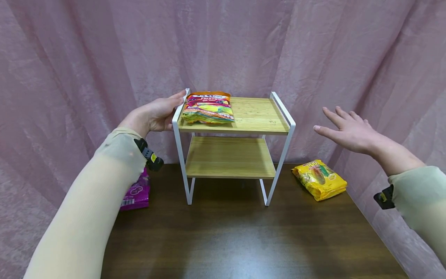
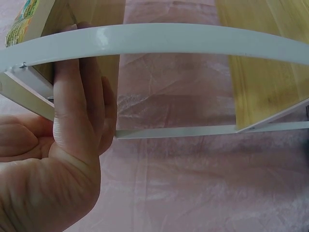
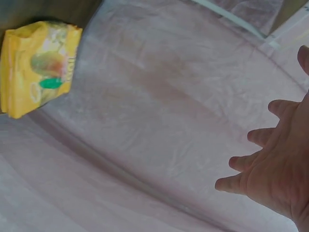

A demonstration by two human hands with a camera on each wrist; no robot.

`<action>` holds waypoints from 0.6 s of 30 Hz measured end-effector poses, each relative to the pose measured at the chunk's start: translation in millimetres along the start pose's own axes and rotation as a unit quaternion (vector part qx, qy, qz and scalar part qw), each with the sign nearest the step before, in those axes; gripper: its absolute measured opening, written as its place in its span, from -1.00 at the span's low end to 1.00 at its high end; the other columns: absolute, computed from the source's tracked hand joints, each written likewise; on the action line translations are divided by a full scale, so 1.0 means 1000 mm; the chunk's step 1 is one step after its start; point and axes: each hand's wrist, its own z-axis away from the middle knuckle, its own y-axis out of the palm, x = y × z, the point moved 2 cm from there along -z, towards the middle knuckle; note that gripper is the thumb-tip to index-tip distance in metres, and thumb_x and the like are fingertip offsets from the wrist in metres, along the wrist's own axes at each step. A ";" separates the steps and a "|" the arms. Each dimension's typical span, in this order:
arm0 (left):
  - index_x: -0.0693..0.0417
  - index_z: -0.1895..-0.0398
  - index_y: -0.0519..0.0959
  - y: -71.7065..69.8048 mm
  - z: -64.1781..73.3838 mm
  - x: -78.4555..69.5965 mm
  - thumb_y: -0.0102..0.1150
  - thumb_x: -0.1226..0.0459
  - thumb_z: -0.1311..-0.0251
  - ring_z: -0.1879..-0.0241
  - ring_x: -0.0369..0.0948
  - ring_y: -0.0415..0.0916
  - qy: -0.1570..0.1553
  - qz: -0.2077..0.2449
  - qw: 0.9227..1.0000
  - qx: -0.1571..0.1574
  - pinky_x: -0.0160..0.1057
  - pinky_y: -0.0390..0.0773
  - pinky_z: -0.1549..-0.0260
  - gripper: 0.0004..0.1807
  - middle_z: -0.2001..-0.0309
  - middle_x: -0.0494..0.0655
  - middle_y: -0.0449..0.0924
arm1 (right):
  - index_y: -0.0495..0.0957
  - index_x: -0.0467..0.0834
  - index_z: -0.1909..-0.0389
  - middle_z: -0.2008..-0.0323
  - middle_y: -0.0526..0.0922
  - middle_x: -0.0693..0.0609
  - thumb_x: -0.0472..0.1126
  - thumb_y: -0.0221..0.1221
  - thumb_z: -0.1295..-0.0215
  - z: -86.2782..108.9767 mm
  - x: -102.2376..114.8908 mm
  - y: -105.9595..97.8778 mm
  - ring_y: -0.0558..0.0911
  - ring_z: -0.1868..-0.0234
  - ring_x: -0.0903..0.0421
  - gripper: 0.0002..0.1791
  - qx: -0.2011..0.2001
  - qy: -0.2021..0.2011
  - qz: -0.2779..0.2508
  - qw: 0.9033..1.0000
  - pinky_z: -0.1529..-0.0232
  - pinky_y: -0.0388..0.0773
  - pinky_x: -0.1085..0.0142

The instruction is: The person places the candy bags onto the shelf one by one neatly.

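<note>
A small two-tier shelf (image 1: 230, 155) with pale wooden boards and a white metal frame stands on the dark table. My left hand (image 1: 162, 112) holds the upper left side of its frame. In the left wrist view the left hand's fingers (image 2: 72, 101) pass behind a white bar and reach the upper board's underside. An orange and purple bag of fruit candy (image 1: 209, 108) lies on the top board's left part, beside that hand. Out to the right, my right hand (image 1: 352, 130) is in the air with spread fingers and holds nothing.
A yellow candy bag (image 1: 319, 179) with a mango picture lies on the table right of the shelf. A purple bag (image 1: 137, 192) sits at the left, partly hidden by my left forearm. Pink curtains (image 1: 237, 46) hang behind and at the sides.
</note>
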 end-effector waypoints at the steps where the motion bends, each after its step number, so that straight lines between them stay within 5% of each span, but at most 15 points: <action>1: -0.81 -0.58 -0.21 0.000 0.000 0.000 -0.44 -0.04 -0.61 0.44 -0.17 0.72 0.000 0.001 1.000 -0.001 -0.28 0.68 0.57 -0.41 0.21 -0.01 0.72 | -0.34 -0.03 -0.66 -0.57 -0.44 -0.41 0.48 -0.18 -0.46 -0.001 -0.003 0.003 -0.36 -0.45 -0.64 0.04 0.001 0.003 0.002 1.000 -0.25 -0.46 -0.60; 18: -0.81 -0.58 -0.21 0.000 0.000 0.000 -0.43 -0.04 -0.61 0.44 -0.17 0.73 0.001 0.001 1.000 0.002 -0.25 0.71 0.52 -0.40 0.21 0.00 0.72 | -0.29 -0.11 -0.66 -0.55 -0.40 -0.47 0.54 -0.15 -0.40 -0.012 -0.033 0.053 -0.38 -0.42 -0.68 0.12 0.017 0.033 -0.002 0.999 -0.22 -0.49 -0.62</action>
